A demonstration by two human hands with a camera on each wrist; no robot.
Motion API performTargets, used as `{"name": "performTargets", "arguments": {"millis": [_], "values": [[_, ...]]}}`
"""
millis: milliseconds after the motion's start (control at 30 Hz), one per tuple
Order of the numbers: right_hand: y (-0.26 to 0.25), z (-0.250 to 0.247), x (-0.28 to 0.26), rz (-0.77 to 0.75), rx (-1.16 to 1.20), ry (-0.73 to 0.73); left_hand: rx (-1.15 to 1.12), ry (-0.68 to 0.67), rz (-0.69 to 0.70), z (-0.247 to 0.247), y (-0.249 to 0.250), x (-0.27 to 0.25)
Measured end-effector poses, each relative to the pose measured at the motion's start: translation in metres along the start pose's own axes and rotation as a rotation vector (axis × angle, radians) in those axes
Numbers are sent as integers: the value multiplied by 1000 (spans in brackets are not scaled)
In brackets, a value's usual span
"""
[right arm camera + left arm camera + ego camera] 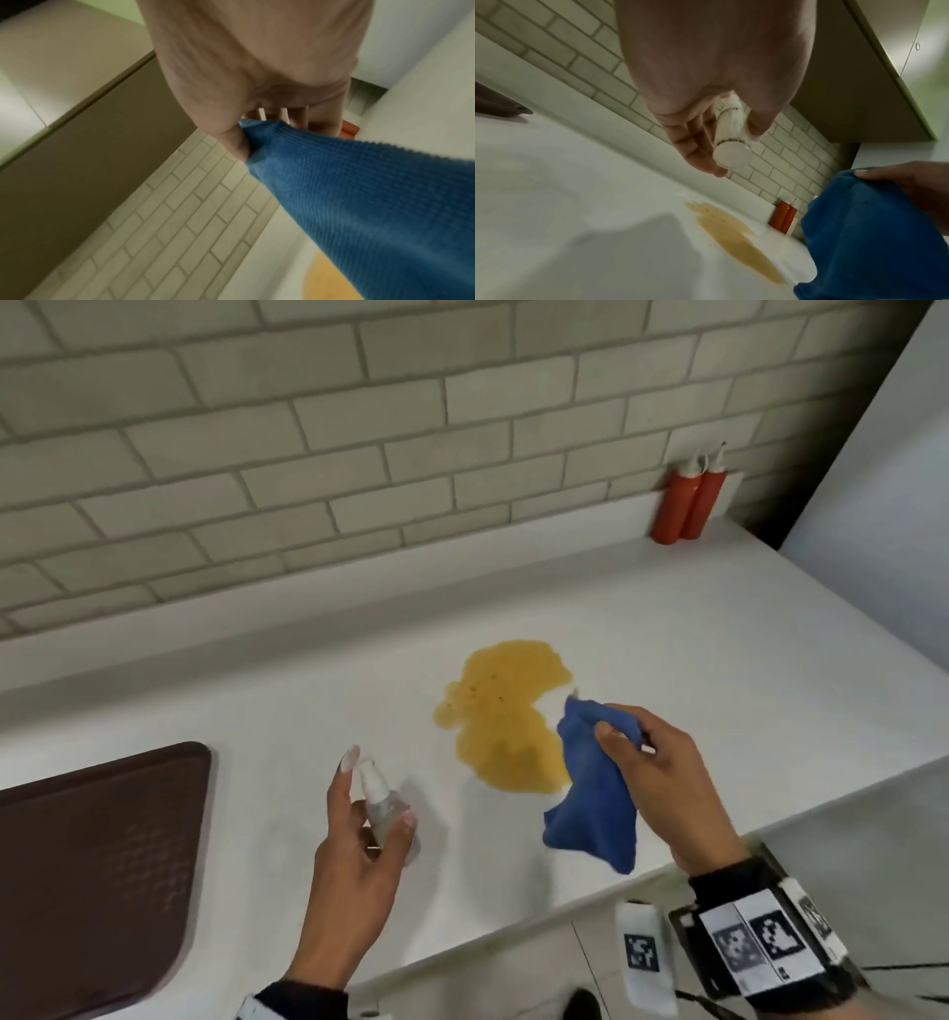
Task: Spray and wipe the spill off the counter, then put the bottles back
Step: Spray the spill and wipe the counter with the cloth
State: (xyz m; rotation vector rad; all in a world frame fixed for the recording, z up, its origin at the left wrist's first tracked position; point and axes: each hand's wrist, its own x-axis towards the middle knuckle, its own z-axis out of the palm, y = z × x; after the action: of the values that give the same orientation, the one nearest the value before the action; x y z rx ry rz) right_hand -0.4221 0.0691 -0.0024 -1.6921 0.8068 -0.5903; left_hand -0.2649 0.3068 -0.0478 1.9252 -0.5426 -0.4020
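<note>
A yellow spill [506, 716] lies on the white counter [287, 711], also seen as a spill [734, 235] in the left wrist view. My left hand [359, 819] grips a small clear spray bottle [385, 806] just left of the spill, index finger raised by its nozzle; the bottle [731, 138] shows from below. My right hand [662, 767] pinches a blue cloth [595, 793] that hangs over the spill's right edge; the cloth [359, 203] fills the right wrist view. Two red squeeze bottles [685, 505] stand at the back right by the tiled wall.
A dark brown tray [97, 870] lies at the counter's left front. A grey brick-tile wall [359, 454] runs behind. A white appliance side [873, 505] bounds the right. The counter's front edge [565, 911] passes below my hands.
</note>
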Motion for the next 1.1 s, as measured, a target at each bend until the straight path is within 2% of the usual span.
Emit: {"name": "performTargets", "arguments": {"millis": [67, 133, 233, 400, 500, 633, 766, 866, 1100], "values": [[10, -17, 13, -45, -150, 84, 35, 13, 8, 17, 8, 0], [24, -19, 24, -55, -265, 98, 71, 36, 13, 31, 11, 2], [47, 1, 36, -63, -388, -13, 84, 60, -2, 49, 13, 2], [88, 56, 30, -153, -573, -310, 94, 64, -55, 68, 13, 0], [112, 79, 14, -215, -720, -388, 89, 82, -85, 71, 10, -1], [127, 82, 3, -342, -773, -324, 85, 79, -112, 70, 1, 0], [134, 75, 3, -432, -911, -247, 190, 70, -89, 66, -9, 11], [138, 73, 6, -435, -958, -277, 261, 68, -54, 62, -9, 24], [147, 84, 11, -335, -1075, -318, 465, -7, 38, 60, -17, 62]]}}
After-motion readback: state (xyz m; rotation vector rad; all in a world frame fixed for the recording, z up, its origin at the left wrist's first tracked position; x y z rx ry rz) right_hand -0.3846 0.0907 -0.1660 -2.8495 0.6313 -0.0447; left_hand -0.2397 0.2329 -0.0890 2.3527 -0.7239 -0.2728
